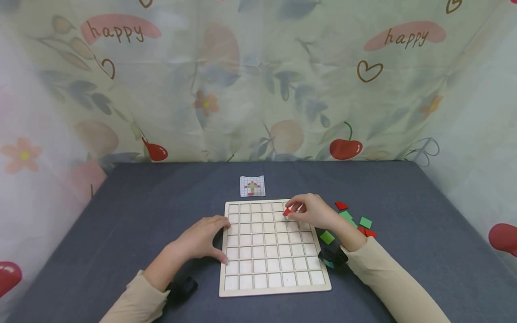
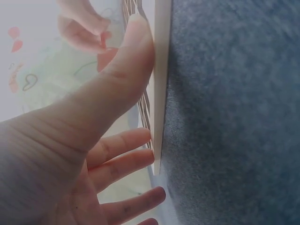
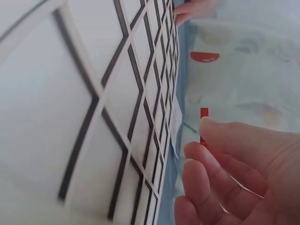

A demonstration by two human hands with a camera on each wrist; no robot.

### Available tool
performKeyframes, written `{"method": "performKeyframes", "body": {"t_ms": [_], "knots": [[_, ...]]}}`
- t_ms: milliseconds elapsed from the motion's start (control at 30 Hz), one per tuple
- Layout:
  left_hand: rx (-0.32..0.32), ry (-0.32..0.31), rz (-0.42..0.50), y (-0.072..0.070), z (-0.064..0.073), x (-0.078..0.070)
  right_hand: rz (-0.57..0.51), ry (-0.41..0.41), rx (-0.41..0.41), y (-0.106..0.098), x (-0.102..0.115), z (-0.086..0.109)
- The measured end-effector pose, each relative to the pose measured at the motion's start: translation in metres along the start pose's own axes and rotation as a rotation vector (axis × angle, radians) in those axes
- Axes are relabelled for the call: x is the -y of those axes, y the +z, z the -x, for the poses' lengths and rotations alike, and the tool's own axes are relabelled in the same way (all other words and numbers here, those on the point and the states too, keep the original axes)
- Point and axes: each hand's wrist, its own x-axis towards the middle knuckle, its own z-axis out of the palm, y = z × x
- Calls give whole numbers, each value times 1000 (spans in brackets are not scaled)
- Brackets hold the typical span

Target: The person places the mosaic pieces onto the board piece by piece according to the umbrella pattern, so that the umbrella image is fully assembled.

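Note:
A square wooden grid board (image 1: 266,269) with bare white cells lies on the dark table. My left hand (image 1: 203,237) rests at the board's left edge, thumb and fingers spread and touching the rim. In the left wrist view the thumb (image 2: 126,65) presses on the frame's side. Above the board's far right part, my right hand (image 1: 313,211) pinches a small red tile (image 1: 286,211) between thumb and fingertips. The right wrist view shows this red tile (image 3: 204,112) edge-on, held apart from the grid.
A small pattern card (image 1: 252,186) with a coloured design lies behind the board. To the right are loose green tiles (image 1: 365,223) and red tiles (image 1: 341,205); a green tile (image 1: 327,237) sits near the board's right edge. A patterned curtain (image 1: 258,89) hangs behind the table.

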Motion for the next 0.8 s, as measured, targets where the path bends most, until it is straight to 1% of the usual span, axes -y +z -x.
{"method": "performKeyframes", "body": {"t_ms": [167, 433, 667, 800], "knots": [[2, -12, 12, 1, 0, 0, -26, 13, 23, 9, 5, -12], [7, -27, 23, 1, 0, -1, -43, -1, 59, 22, 12, -26], [13, -39, 24, 0, 0, -1, -17, 0, 55, 30, 18, -34], [12, -38, 25, 0, 1, -2, 3, 19, 57, 32, 21, -35]]}}
